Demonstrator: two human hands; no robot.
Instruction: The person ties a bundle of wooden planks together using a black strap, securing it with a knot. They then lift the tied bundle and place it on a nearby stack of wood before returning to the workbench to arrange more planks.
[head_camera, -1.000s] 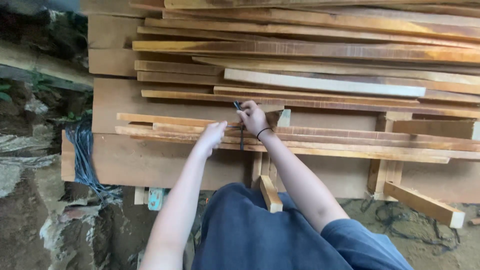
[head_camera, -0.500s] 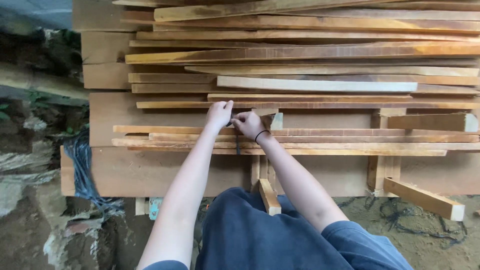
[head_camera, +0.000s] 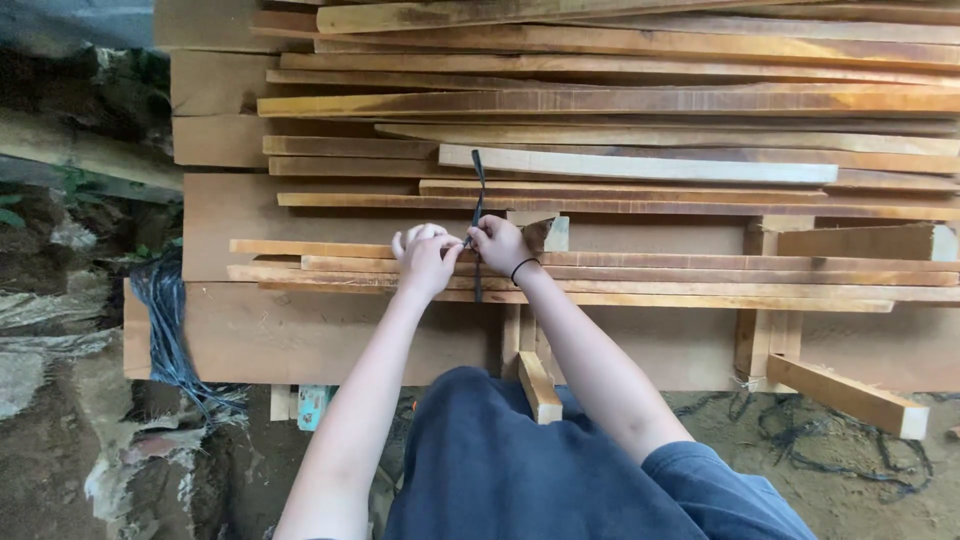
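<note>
A bundle of thin wooden slats (head_camera: 650, 275) lies across a wide board in front of me. A dark strap (head_camera: 478, 190) runs over the bundle, and its free end stretches up over the slats behind. My right hand (head_camera: 500, 246), with a black band on its wrist, pinches the strap just above the bundle. My left hand (head_camera: 424, 258) is closed in a fist right beside it on the bundle's top, apparently gripping the strap too, though the hold is partly hidden.
Many long slats (head_camera: 640, 100) are stacked behind the bundle. A coil of dark straps (head_camera: 170, 330) hangs at the left over rough ground. Short wooden blocks (head_camera: 848, 395) stick out below at the right. My blue-clad knees (head_camera: 540, 470) fill the bottom.
My left hand came in from the left, reached up to the strap, then dropped back closed beside the right hand. The strap's free end now stretches up over the slats behind.
</note>
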